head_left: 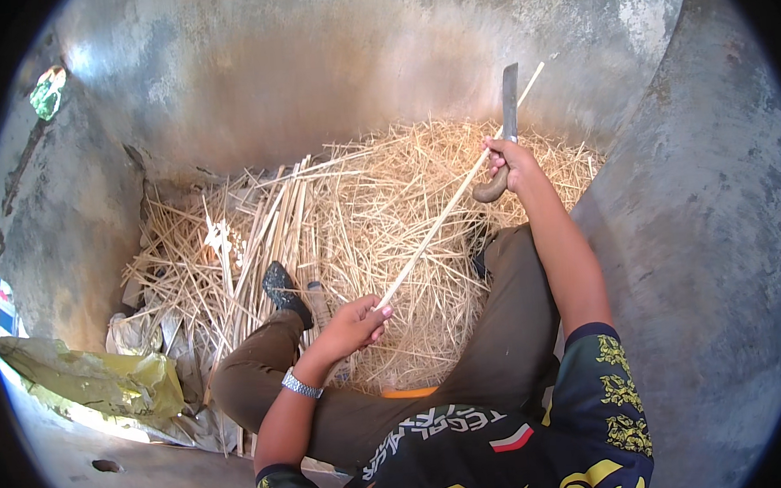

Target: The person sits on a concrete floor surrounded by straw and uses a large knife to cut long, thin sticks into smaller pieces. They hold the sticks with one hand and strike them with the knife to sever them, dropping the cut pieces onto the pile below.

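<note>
A long pale strip (438, 224), which looks like split bamboo, runs slantwise from near my lap up to the far right. My left hand (352, 325) is closed round its near end, above my bent left leg. Farther off, my right hand (512, 162) grips a knife (510, 101) with a straight grey blade pointing away and a hooked brown handle. The strip crosses at the right hand's thumb and fingers, close to the base of the blade. Whether those fingers also pinch the strip, I cannot tell.
Thin pale shavings (405, 190) cover the floor between my legs. Longer strips (279, 223) lie in a loose bundle to the left. A yellowish plastic sheet (106, 378) is at the lower left. Stained grey walls (311, 80) rise at the back and right (708, 227).
</note>
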A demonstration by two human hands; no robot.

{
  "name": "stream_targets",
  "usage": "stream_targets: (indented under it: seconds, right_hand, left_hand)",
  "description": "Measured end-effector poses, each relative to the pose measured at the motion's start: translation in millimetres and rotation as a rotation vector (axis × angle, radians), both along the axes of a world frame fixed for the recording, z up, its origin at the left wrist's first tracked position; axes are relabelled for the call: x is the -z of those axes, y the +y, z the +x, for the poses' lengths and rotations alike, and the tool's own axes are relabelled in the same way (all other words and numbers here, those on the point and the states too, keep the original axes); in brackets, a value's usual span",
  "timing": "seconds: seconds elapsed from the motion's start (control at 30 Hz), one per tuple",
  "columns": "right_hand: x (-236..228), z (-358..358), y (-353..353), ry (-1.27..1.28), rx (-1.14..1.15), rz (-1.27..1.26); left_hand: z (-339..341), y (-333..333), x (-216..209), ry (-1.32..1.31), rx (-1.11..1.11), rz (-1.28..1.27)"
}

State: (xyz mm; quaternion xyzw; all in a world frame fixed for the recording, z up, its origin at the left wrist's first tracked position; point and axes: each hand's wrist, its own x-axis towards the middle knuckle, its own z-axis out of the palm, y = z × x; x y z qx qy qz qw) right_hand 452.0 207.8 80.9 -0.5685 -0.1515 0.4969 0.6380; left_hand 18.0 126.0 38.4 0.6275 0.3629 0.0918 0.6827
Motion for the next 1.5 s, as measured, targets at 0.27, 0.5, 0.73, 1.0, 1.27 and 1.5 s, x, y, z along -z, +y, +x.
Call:
stream_targets:
  seconds: [0.27, 0.5, 0.73, 1.0, 1.27, 1.5]
  right_hand:
    - [2.0, 10.7, 1.5, 0.055, 0.009, 0.128]
    - [-6.6, 13.0, -5.3, 0.248, 0.207, 0.197]
    - [-11.9, 36.7, -10.7, 0.302, 0.120, 0.190]
    - [-10.0, 23.1, -24.2, -0.116, 0.058, 0.087]
    - [-14.1, -46.4, -88.4, -0.709, -0.116, 0.046]
    - [0.6, -99.0, -84.7, -1.384, -0.262, 0.135]
  left_hand:
    - [9.3, 18.7, -5.9, 0.001, 0.019, 0.021]
    - [33.3, 23.1, -17.2, 0.065, -0.004, 0.350]
    - [74.2, 34.4, -23.5, -0.006, -0.051, 0.545]
    - [75.8, 1.3, -22.6, 0.038, -0.163, 0.355]
    - [69.0, -49.5, -24.6, -0.261, -0.440, -0.069]
    - [77.2, -70.3, -3.6, -0.504, -0.657, -0.091]
